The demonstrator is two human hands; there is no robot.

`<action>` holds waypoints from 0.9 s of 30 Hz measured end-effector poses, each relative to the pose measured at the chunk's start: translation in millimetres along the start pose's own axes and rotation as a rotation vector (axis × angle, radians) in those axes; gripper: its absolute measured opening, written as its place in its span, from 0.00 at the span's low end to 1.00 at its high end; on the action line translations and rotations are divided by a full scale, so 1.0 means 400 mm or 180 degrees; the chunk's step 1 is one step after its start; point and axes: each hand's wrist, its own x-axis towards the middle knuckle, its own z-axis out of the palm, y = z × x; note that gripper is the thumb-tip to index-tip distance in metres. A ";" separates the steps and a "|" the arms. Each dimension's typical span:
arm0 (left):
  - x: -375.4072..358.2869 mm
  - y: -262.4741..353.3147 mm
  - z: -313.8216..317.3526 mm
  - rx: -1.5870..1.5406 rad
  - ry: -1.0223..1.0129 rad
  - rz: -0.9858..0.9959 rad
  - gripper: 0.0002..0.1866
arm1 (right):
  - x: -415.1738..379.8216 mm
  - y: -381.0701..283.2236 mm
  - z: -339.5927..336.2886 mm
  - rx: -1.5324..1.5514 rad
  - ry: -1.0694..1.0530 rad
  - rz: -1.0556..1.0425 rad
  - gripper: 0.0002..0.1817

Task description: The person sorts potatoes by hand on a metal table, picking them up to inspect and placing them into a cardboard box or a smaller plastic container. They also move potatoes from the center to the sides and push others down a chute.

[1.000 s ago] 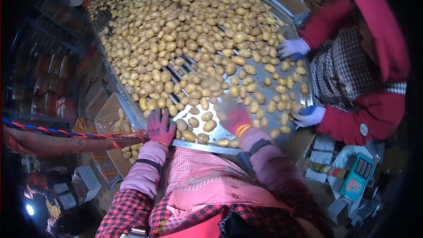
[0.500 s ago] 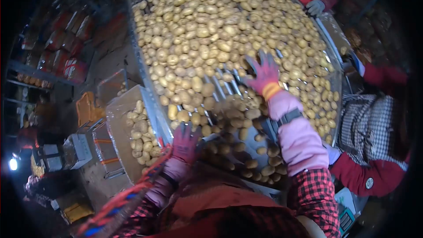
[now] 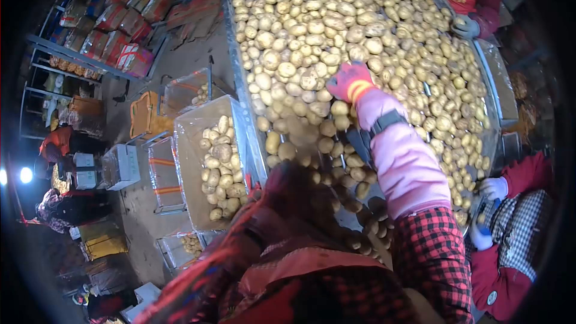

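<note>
Many yellow-brown potatoes [image 3: 315, 27] cover the metal roller table [image 3: 243, 78] in front of me. My right hand [image 3: 350, 81], in a pink-red glove with an orange cuff, rests among them, its fingers curled. What lies inside the curl is hidden. Close to my body, at the near left corner of the table, my left hand [image 3: 289, 183] is dark and smeared, its fingers not readable. Between my forearms, more potatoes lie on the shaded near end.
Left of the table stands a plastic-lined box [image 3: 195, 171] holding potatoes. A red-sleeved co-worker's gloved hand [image 3: 465, 26] is at the far right edge; another's gloved hand [image 3: 494, 188] is nearer. Stacked cartons [image 3: 123, 165], an orange chair [image 3: 143, 114] and crate racks [image 3: 90, 60] are at left.
My right hand's spread fingers have curled in. My left hand has left the table's edge and darkened into blur. Potatoes now cover most of the bare rollers. The whole view has shifted.
</note>
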 end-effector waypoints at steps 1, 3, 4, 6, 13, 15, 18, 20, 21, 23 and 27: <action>0.003 0.008 -0.006 0.0007 -0.0001 -0.0006 0.25 | -0.047 0.022 0.026 0.0380 -0.0252 0.0157 0.25; 0.008 0.031 -0.036 0.0058 0.0011 -0.0003 0.25 | -0.222 0.051 0.030 -0.0045 -0.0120 0.0192 0.24; 0.005 0.040 -0.044 0.0107 0.0073 0.0018 0.26 | -0.287 0.093 0.094 0.0746 0.0339 0.0261 0.24; 0.002 0.039 -0.033 0.0164 0.0130 0.0078 0.27 | -0.403 0.144 0.201 0.1029 0.0993 0.0516 0.31; 0.048 0.100 -0.016 0.0209 0.0692 -0.0108 0.37 | -0.877 0.093 0.377 0.0910 0.0676 0.1348 0.37; 0.158 0.127 0.016 0.0201 0.1111 -0.0148 0.40 | -1.004 0.010 0.413 0.1244 0.1000 0.1320 0.37; 0.379 0.168 0.005 -0.0170 0.0488 -0.0292 0.40 | -1.182 -0.105 0.421 0.1629 0.1505 0.1182 0.38; 0.425 0.276 -0.010 -0.0072 -0.0066 -0.0341 0.41 | -1.299 -0.154 0.476 0.1782 0.1217 0.1368 0.37; 0.431 0.312 -0.008 0.0009 -0.0336 -0.0399 0.41 | -1.330 -0.165 0.494 0.1883 0.1078 0.1418 0.37; 0.377 0.318 0.071 -0.0050 -0.0125 0.0331 0.40 | -1.346 -0.165 0.464 0.1898 0.0694 0.1387 0.36; 0.228 0.351 0.091 -0.0115 -0.0028 0.0996 0.40 | -1.311 -0.162 0.511 0.1388 0.1310 0.1436 0.33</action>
